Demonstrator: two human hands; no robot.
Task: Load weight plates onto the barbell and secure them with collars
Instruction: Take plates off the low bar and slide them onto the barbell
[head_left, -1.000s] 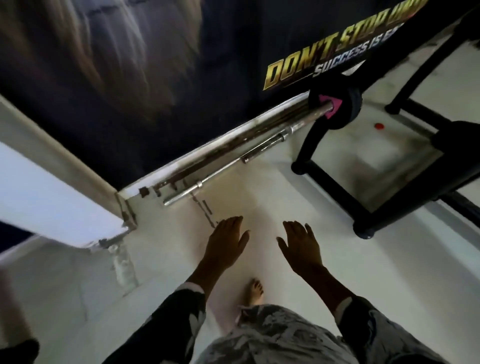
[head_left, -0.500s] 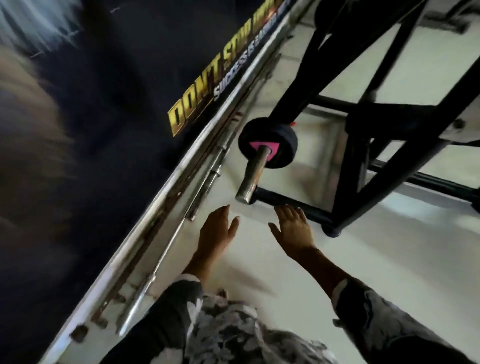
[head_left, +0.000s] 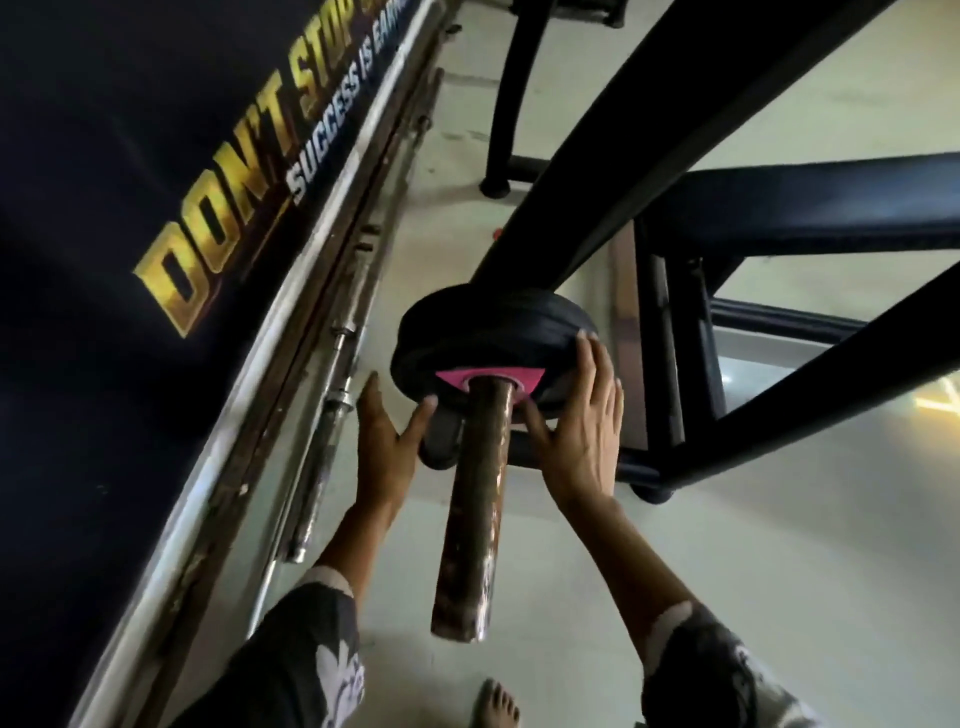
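Flanking the bar (head_left: 475, 509), both hands meet the black plate (head_left: 493, 327), which sits threaded on the bar with the bar's free end running back toward the person. The right hand (head_left: 582, 441) lies flat on the plate right of the bar, fingers straight; the left hand (head_left: 387, 447), left of the bar, is spread, only its thumb touching. Neither clasps anything.
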